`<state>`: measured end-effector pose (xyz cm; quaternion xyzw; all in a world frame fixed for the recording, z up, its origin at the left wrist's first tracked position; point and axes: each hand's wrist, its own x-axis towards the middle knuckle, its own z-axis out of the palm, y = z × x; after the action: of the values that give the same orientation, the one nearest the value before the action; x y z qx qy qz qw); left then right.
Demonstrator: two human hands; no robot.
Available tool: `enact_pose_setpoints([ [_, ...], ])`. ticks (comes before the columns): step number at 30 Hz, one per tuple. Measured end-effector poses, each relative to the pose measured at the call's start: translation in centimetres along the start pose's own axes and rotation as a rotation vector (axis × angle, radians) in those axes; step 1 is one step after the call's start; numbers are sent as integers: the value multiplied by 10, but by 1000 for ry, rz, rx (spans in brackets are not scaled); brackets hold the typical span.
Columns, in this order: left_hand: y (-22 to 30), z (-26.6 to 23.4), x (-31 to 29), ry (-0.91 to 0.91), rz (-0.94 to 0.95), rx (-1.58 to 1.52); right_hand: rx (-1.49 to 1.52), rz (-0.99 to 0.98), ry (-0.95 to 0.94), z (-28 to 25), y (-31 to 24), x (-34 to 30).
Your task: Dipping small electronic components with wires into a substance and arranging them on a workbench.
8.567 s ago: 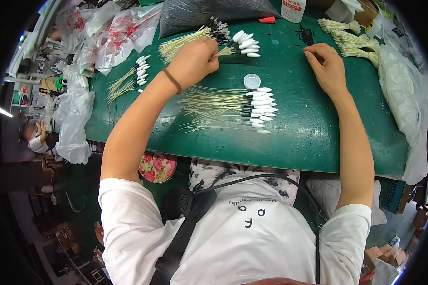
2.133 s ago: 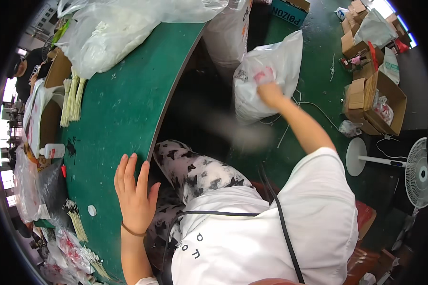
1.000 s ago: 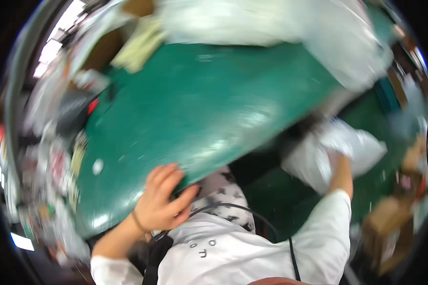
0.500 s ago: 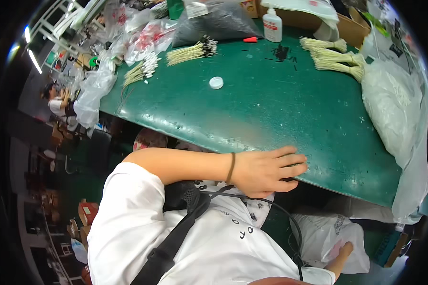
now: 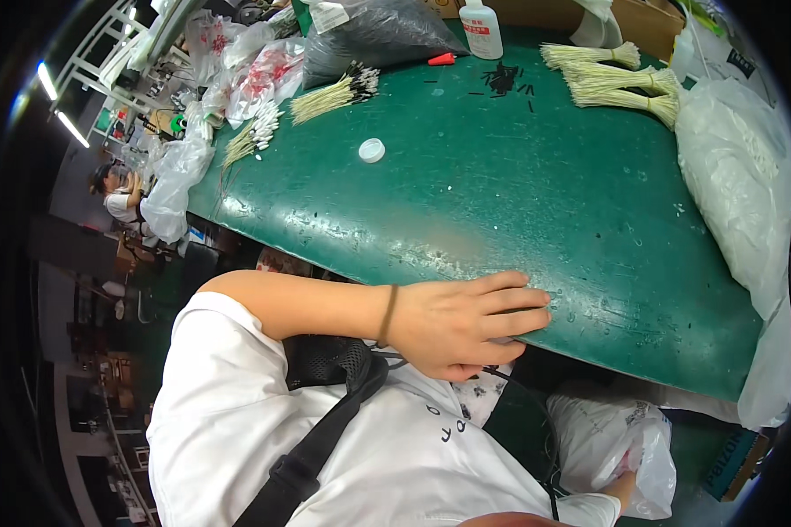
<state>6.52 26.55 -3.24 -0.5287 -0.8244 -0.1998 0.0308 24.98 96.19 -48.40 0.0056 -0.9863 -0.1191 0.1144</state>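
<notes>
Bag of white plastic (image 5: 589, 439) sits below the front edge of the green table (image 5: 589, 228); the right hand (image 5: 624, 486) is at it, fingers hidden, grip impossible to tell. The left hand (image 5: 461, 325) lies along that edge, fingers loosely spread, holding nothing. 1 translucent bag (image 5: 734, 176) holds pale contents tableside.

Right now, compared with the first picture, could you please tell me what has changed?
The left hand has come back from near the dark-tipped stems to the table's near edge. The right hand has gone down to the white bag below the table, its grip hidden. The middle row of white-tipped stems is gone from the table. The bottle, lid and red cap stayed.
</notes>
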Motion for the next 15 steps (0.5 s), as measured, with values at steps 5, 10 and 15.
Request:
enact_pose_setpoints([
  [5,2,0,1,-32,-23,73,-17,97,70,7,47,-12],
  [10,-1,3,-1,29,18,86,-46,177,163,-9,85,3],
  [15,0,6,5,47,61,63,-416,612,-598,-64,104,51],
])
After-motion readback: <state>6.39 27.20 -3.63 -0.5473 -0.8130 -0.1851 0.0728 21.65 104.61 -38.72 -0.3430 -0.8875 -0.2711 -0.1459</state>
